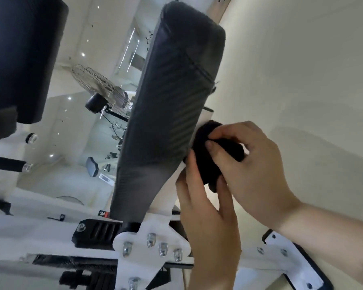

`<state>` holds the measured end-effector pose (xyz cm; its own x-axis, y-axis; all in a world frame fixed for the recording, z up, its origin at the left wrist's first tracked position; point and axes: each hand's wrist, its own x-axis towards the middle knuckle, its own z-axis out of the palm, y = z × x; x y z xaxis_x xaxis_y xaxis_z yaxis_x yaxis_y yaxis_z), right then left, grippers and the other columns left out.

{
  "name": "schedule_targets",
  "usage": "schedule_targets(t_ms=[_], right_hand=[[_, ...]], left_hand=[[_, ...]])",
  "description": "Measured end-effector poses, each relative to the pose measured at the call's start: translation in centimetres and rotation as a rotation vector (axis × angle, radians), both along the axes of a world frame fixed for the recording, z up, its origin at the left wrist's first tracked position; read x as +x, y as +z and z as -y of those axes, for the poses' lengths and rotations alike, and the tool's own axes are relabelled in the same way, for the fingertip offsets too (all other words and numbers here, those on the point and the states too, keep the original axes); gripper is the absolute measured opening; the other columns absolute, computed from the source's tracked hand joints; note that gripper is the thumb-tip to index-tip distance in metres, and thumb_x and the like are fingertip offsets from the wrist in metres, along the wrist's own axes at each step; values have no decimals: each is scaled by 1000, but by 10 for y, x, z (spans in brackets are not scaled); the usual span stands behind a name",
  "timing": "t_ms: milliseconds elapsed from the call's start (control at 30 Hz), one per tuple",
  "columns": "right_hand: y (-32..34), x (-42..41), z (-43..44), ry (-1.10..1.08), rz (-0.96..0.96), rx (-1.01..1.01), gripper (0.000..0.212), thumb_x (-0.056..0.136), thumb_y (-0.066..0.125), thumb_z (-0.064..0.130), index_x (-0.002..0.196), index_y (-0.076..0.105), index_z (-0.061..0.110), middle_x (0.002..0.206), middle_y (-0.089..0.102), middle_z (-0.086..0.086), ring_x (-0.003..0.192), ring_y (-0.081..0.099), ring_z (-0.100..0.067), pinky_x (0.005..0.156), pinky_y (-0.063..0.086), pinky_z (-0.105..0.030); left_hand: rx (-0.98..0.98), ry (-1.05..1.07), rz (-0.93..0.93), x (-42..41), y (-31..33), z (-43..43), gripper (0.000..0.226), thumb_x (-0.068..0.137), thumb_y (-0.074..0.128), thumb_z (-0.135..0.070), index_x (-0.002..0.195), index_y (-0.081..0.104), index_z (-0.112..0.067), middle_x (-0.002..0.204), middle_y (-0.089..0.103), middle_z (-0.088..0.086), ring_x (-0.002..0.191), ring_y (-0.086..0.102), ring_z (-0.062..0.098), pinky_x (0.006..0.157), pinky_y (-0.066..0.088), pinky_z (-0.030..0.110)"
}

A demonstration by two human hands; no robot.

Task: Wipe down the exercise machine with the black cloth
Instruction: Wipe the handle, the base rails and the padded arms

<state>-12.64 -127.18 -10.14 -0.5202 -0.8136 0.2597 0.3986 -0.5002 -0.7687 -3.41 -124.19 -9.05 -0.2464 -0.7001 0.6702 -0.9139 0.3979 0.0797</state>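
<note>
Our right hand [252, 164] comes in from the lower right of the frame, the bare forearm filling that corner. Its thumb and curled fingers are closed round the bunched black cloth [214, 155], holding it tight with no gap. Our left hand [208, 210] rises from the bottom centre, just below the right. Its fingers run almost straight up the cloth's left edge, and its thumb is on the other side, so the cloth's lower end is pinched between them.

We see the cloth right of centre, pressed against the white frame behind the long dark grey pad [172, 97] of the exercise machine [132, 239]. It touches the pad's right edge. The pad slants from the bottom centre up to the top centre, with ribbed stitching across its face.

Below the pad, a white bracket [153, 233] carries a cluster of shiny bolts, beside a black ribbed plate. A second white bracket sits at the lower right.

At the upper left is a black roller pad [21, 51]. A black-gripped bar [6, 165] sits lower on the left edge. A wire-caged fan [101, 91] stands left of the pad, and a pale wall [302, 70] fills the right.
</note>
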Motion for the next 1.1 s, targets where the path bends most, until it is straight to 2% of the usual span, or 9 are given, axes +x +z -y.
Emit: schedule_targets(t_ms=[100,233,333,400,533,633,800,967,1100], right_hand=[[1,-9,13,-139,-57,-46,19,89,66,19,103,72,30,102,57,12,99,56,1,84,40,-4],[-7,-2,29,-132,-443,-129,38,96,47,29,132,59,25,124,45,-5,113,49,-25,99,46,-32],[-16,20,26,-48,-618,-159,48,90,65,20,136,51,29,123,40,-4,112,45,-27,93,52,-39],[-23,36,23,-57,-790,-250,65,79,74,11,136,51,29,118,41,-7,105,49,-32,85,56,-39],[-21,56,9,47,-992,-361,59,75,59,13,131,56,28,107,48,-8,82,49,-26,69,52,-31],[-18,61,2,125,-1150,-424,57,83,42,14,137,48,28,117,46,-11,85,49,-27,65,54,-34],[-29,15,22,9,-993,-319,67,88,63,12,145,36,33,101,39,-9,74,39,-19,56,54,-36],[-39,28,28,24,-778,-266,74,86,62,5,149,35,32,93,44,-6,75,43,-21,66,48,-30],[-38,74,9,280,-971,-430,82,86,56,7,152,19,39,105,47,-8,92,49,-28,79,54,-38]], left_hand=[[51,-14,31,-19,7,2,68,92,64,-25,141,25,-50,129,46,-21,108,57,-5,84,47,11],[259,55,-228,-22,5,13,61,87,64,-15,144,43,-24,88,67,-17,77,63,0,66,51,15],[324,90,-423,-14,-3,3,39,87,62,-4,126,57,-2,78,67,-11,73,61,1,65,48,14],[348,137,-480,-6,-4,-7,29,86,62,2,113,61,-7,77,67,-3,74,61,6,65,49,16],[331,338,-437,17,-1,-28,23,85,60,11,100,62,-5,74,70,-3,67,61,-1,59,47,11],[379,383,-552,31,11,-40,24,86,53,15,100,63,-2,76,72,-3,71,63,2,61,48,13],[389,247,-605,12,31,-23,32,93,56,3,117,65,-15,109,73,0,105,67,16,97,51,33],[441,167,-464,-6,19,-4,44,96,47,1,134,57,-20,120,67,-14,115,60,4,99,48,27],[491,346,-593,30,28,-33,37,93,46,5,114,69,-15,106,73,4,107,66,22,95,51,39]])
